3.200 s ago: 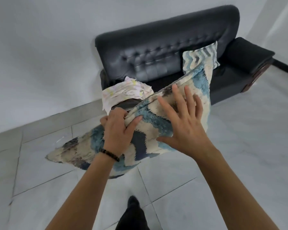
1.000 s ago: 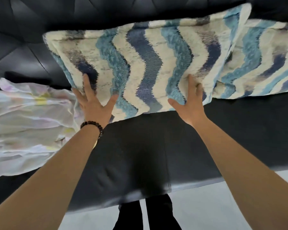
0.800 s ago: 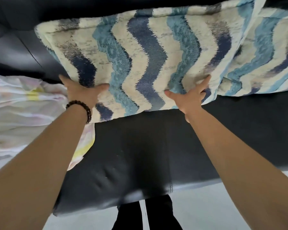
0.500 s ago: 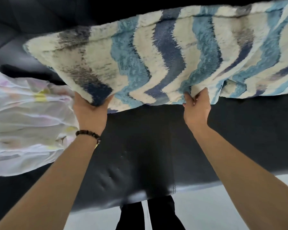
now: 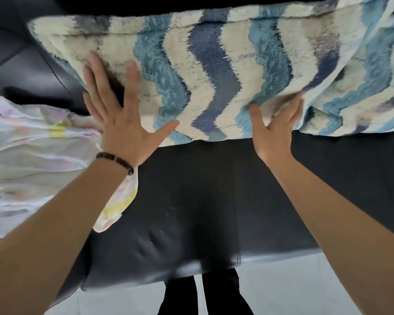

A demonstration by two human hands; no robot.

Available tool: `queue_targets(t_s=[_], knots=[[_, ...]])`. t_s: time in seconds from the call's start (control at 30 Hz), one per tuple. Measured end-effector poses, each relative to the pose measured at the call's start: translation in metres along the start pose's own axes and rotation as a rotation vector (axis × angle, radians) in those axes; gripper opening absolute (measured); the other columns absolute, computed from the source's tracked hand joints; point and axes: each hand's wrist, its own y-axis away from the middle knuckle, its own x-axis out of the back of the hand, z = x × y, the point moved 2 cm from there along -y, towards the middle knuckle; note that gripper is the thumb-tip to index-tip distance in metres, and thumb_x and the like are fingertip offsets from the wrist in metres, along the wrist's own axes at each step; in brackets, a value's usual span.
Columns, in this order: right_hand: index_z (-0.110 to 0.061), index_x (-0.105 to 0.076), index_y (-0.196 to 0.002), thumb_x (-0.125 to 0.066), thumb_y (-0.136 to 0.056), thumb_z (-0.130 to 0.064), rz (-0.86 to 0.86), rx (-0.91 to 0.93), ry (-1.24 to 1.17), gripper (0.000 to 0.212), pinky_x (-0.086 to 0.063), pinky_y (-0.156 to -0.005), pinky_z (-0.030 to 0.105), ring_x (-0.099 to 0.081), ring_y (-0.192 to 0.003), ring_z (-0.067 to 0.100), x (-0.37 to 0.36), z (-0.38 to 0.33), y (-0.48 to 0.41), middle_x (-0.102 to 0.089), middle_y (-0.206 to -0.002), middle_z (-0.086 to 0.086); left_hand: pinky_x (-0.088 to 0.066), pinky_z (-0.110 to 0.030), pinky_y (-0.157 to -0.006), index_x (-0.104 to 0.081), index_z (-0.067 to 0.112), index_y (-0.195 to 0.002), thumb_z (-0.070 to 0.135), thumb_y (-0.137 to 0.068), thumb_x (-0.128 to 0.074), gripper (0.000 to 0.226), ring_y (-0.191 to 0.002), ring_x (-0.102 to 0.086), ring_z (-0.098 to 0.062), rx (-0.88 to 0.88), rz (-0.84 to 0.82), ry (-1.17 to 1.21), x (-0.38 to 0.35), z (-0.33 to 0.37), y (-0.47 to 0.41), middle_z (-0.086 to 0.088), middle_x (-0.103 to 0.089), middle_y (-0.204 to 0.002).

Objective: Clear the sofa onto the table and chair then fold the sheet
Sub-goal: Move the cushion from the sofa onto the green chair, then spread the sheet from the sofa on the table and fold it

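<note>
A cream cushion with blue zigzag stripes (image 5: 203,71) leans against the back of the black sofa (image 5: 191,212). My left hand (image 5: 121,119) lies flat on its lower left corner with fingers spread. My right hand (image 5: 275,128) presses its lower edge with fingers apart, the fingertips blurred. Neither hand grips it. A second cushion with the same pattern (image 5: 369,87) stands to its right, partly behind it. A crumpled pale sheet with yellow and pink marks (image 5: 32,155) lies on the left of the seat, partly under my left forearm.
The black seat between my arms is bare, with a dent near its front edge. Pale floor tiles (image 5: 293,289) and my dark trouser legs (image 5: 205,294) show below the sofa's front.
Half a second ago both hands held the cushion's lower edge from below. Now both have let go and lie flat against its face, and the cushion sits lower against the backrest.
</note>
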Motion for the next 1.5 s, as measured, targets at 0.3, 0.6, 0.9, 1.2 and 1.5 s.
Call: queue_targets(t_s=[0.3,0.6,0.9,1.2,1.5], knots=[[-0.021,-0.007,-0.158,-0.056,-0.086,-0.058,0.043,0.575,0.707,0.095,-0.006,-0.119,0.061,0.002,-0.145,0.054,0.006,-0.043,-0.052,0.003,-0.157,0.037,-0.009,-0.079,-0.102,0.004,0.039,-0.152,0.094,-0.064,-0.041,0.113,-0.145,-0.007,-0.046,-0.094,-0.200,-0.235,-0.019,-0.023,-0.072,-0.014,-0.004,-0.162],[-0.032,0.008,-0.156,-0.057,-0.091,-0.054,-0.144,0.456,0.794,0.095,-0.005,-0.118,0.057,0.011,-0.145,0.052,-0.003,-0.049,-0.062,0.019,-0.161,0.021,-0.011,-0.074,-0.107,0.008,0.039,-0.151,0.096,-0.064,-0.034,0.112,-0.147,0.002,-0.040,-0.092,-0.374,-0.224,-0.036,-0.033,-0.078,-0.008,0.006,-0.163],[-0.012,-0.036,-0.148,-0.053,-0.096,-0.038,0.065,0.545,0.467,0.060,-0.031,-0.113,0.050,-0.020,-0.146,0.040,0.021,-0.035,0.001,-0.018,-0.160,0.018,-0.016,-0.054,-0.116,-0.021,0.023,-0.154,0.044,-0.102,-0.035,0.058,-0.147,-0.015,-0.035,0.031,0.083,-0.131,0.039,-0.053,0.019,-0.020,-0.017,-0.158],[-0.007,-0.036,-0.148,-0.057,-0.096,-0.030,-0.457,0.919,0.562,0.060,-0.035,-0.113,0.049,-0.027,-0.145,0.038,-0.133,-0.068,0.157,-0.022,-0.158,0.023,-0.011,-0.058,-0.115,-0.016,0.018,-0.154,0.049,-0.090,-0.055,0.081,-0.149,0.003,-0.035,0.213,-0.463,-0.274,0.086,-0.210,0.183,-0.015,0.004,-0.162],[-0.011,0.008,-0.157,-0.048,-0.099,-0.041,-0.984,0.979,0.781,0.086,-0.017,-0.121,0.048,-0.003,-0.152,0.031,-0.282,-0.050,0.295,-0.003,-0.165,0.011,-0.040,-0.054,-0.091,-0.064,0.009,-0.119,0.021,-0.091,-0.060,0.031,-0.099,-0.056,-0.040,0.441,-0.454,-0.336,0.076,-0.253,0.282,-0.016,-0.067,-0.096]])
